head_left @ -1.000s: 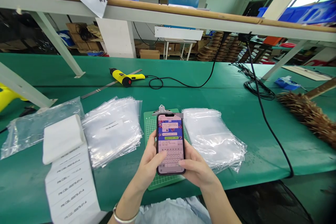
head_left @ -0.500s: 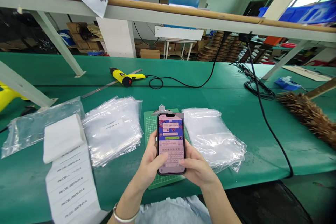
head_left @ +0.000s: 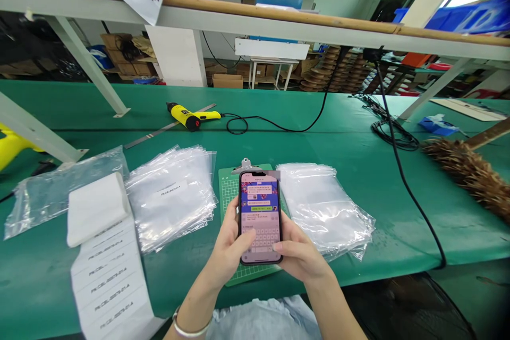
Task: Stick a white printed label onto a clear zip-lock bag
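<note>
A smartphone is held upright between my two hands, its screen showing a chat with a keyboard below. My left hand grips its left edge, thumb over the keys. On the opposite edge my right hand is closed round it, thumb at the lower right keys. Beneath the phone lies a green gridded clipboard with a metal clip. To the left is a stack of clear plastic bags, the top one labelled; another stack of clear bags lies right. A folded strip of printed labels hangs toward the front edge.
A yellow heat gun with a black cord lies behind, across a metal ruler. Black cables and a feather duster occupy the right. A shelf beam with blue bins crosses above the green table.
Both hands keep their hold on the phone, the thumbs barely shifting over the keyboard. The surroundings look the same apart from a very slight camera shift.
</note>
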### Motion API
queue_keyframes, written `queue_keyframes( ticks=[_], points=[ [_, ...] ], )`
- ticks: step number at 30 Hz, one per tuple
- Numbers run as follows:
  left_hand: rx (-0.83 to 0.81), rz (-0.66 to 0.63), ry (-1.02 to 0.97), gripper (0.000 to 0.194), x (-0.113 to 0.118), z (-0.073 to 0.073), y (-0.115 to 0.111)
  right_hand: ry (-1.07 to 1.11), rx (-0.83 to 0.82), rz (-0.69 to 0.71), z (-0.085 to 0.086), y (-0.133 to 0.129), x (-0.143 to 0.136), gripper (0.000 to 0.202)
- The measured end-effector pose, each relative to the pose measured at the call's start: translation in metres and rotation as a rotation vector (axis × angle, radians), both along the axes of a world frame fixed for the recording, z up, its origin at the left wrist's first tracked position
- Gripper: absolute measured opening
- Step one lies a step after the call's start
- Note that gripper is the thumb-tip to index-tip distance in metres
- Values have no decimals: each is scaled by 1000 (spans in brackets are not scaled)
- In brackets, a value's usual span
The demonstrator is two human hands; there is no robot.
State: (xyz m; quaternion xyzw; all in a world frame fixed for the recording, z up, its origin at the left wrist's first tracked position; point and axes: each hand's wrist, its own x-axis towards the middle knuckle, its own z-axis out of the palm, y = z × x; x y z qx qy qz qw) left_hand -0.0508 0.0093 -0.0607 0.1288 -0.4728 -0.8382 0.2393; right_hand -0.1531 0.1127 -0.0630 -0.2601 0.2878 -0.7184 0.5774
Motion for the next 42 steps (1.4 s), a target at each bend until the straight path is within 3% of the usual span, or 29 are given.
queue_keyframes(
  ticks=[23, 37, 42],
  points=[
    [-58, -31, 18, 61, 1, -5, -2, -40, -29, 22, -2, 1, -2, 58],
    [18, 113, -86, 40, -4, 3, 4, 62, 29, -56, 0, -2, 2, 61],
    [38, 83, -52, 43, -3, 1, 2, 77, 34, -79, 0, -3, 4, 63]
  ],
)
